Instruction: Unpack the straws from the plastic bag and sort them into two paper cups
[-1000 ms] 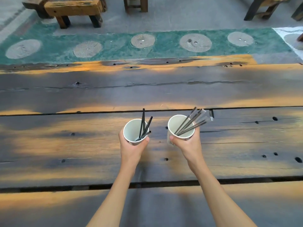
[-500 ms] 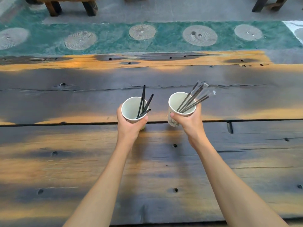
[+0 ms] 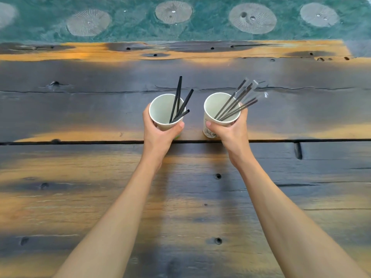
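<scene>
Two white paper cups stand side by side on the dark wooden table. My left hand (image 3: 158,133) wraps around the left cup (image 3: 160,111), which holds three bare black straws (image 3: 180,103) leaning to the right. My right hand (image 3: 228,131) grips the right cup (image 3: 215,106), printed with a small drawing low on its side. That cup holds several black straws in clear wrappers (image 3: 237,101), fanned out toward the upper right. No plastic bag shows in view.
The plank table (image 3: 80,197) has a dark gap running across just below the cups and several knot holes. Its far edge lies above the cups, and beyond it is a green floor strip with round stone discs (image 3: 173,12).
Both hands have carried the cups forward across the plank gap, away from me, staying side by side. The straws kept their positions inside the cups.
</scene>
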